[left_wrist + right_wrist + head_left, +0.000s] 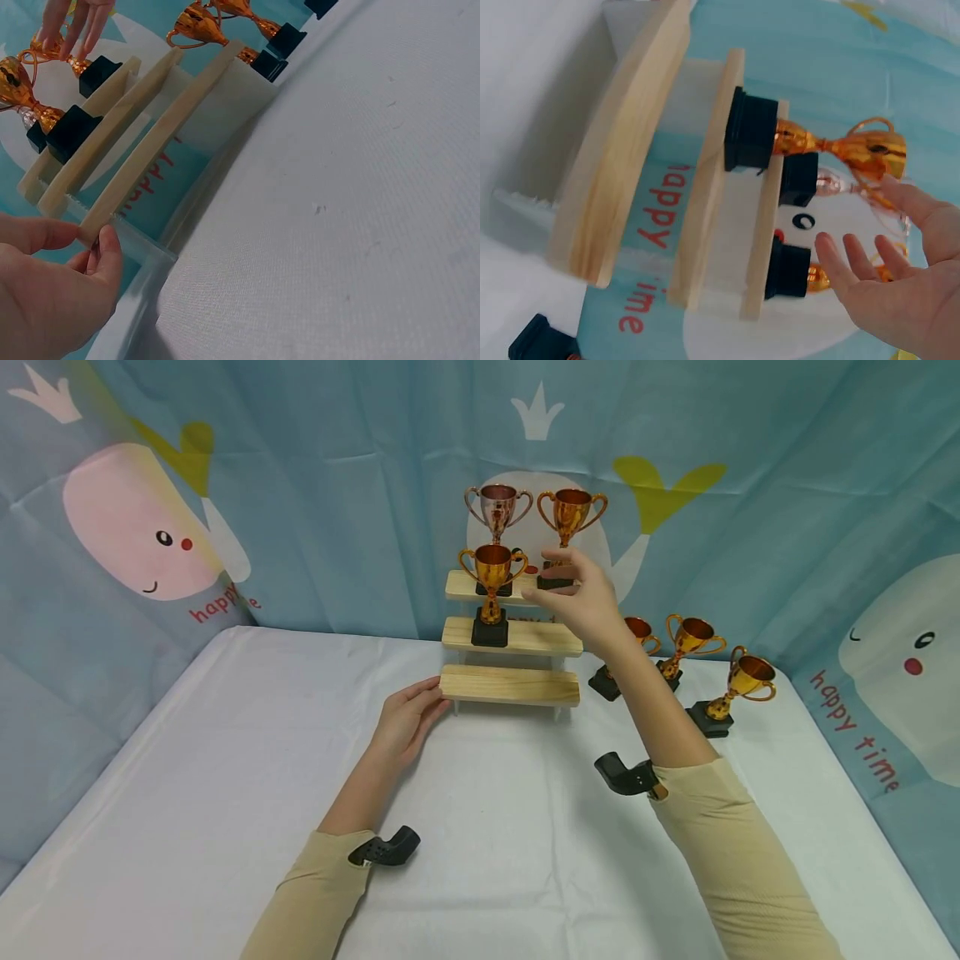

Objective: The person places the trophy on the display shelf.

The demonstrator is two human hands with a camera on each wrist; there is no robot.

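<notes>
A three-step display stand [510,687] of pale wood boards stands at the back of the table. My left hand [408,722] pinches the left end of its lowest board between thumb and fingers. On the middle board, toward the left, a gold trophy [492,564] stands upright on a black base. Behind it, the top board carries a silvery-pink trophy [498,503] and, to the right, another gold trophy [572,510]. My right hand [588,602], fingers spread, hovers right of the middle-board trophy. In the right wrist view the thumb [911,199] is close to its cup; touching or not, I cannot tell.
To the right of the stand, several gold trophies stand on the white-covered table [487,827]: one [604,683] partly behind my right forearm, one [688,637] beside it, one [750,677] nearer the edge. A blue patterned curtain [360,510] hangs behind.
</notes>
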